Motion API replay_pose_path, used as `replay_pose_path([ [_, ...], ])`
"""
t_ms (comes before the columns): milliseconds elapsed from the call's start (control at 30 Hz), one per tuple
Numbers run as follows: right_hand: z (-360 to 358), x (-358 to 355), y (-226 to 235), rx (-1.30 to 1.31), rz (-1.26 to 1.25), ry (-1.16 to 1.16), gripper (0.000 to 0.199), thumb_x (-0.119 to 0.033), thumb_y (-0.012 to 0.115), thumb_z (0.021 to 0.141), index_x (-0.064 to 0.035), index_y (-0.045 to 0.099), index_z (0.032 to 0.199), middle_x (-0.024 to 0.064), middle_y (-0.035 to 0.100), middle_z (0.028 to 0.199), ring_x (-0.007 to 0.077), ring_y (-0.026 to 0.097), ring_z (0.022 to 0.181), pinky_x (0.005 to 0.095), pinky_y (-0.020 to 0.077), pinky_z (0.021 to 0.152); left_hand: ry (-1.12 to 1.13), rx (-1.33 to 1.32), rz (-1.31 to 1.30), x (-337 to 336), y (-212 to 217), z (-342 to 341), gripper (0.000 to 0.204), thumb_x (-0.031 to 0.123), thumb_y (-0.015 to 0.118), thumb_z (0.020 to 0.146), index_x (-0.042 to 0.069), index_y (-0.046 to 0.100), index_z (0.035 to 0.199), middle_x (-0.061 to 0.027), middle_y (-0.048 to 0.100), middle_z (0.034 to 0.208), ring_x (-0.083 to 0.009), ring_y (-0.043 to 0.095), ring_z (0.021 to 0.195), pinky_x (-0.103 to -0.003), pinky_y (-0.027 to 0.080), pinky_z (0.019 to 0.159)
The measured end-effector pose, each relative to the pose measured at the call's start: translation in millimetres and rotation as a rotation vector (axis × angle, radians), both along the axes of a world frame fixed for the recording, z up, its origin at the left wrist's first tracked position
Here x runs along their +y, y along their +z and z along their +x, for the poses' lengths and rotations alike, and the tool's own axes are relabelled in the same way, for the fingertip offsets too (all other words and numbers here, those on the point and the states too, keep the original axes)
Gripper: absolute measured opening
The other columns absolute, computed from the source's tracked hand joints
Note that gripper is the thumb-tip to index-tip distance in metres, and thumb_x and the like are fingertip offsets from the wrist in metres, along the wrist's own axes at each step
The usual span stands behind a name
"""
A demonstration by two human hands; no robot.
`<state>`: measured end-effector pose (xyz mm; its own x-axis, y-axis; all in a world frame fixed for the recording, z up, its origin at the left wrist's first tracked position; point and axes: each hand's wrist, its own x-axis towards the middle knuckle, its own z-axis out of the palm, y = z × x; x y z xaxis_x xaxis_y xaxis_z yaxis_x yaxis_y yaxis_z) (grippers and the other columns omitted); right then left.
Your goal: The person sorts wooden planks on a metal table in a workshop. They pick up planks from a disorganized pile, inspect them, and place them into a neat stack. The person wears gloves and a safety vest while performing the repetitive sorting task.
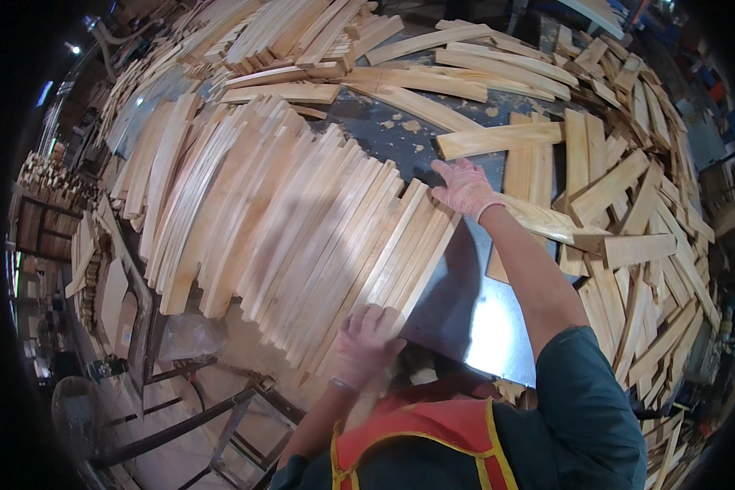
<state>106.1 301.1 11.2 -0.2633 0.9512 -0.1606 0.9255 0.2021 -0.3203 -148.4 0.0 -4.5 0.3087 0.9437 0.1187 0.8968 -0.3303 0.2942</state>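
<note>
A long row of pale wooden slats [298, 220], standing on edge side by side, lies across the middle. My left hand [369, 347], in a light pinkish glove, is closed over the near ends of the rightmost slats, its fingertips on top and its thumb to the right. At the far end of those same slats is my right hand [467, 189], in a similar glove. Its fingers are apart and touch the slat ends from the right. The undersides of both hands are hidden.
A dark metal tabletop [457, 302] shines right of the row. Loose boards [621, 188] lie heaped on the right, and more stacked slats [278, 41] sit at the back. A dark metal frame [220, 416] stands at lower left, near a fan [77, 408].
</note>
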Motion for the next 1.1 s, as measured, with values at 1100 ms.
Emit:
replay_pose_path([
  [1100, -97.9, -322.2, 4.2, 1.316, -0.381, -0.394, 0.089, -0.038, 0.072, 0.1, -0.0031, 0.024, 0.167, 0.0182, 0.053, 0.152, 0.025, 0.05, 0.14, 0.036, 0.0395, 0.119, 0.173, -0.773, -0.544, -31.8, 98.0, -31.2, 0.06, 0.017, 0.075, 0.085, 0.002, 0.062, 0.141, -0.0235, 0.061, 0.133, -0.0426, 0.058, 0.121, -0.049, 0.049, 0.106],
])
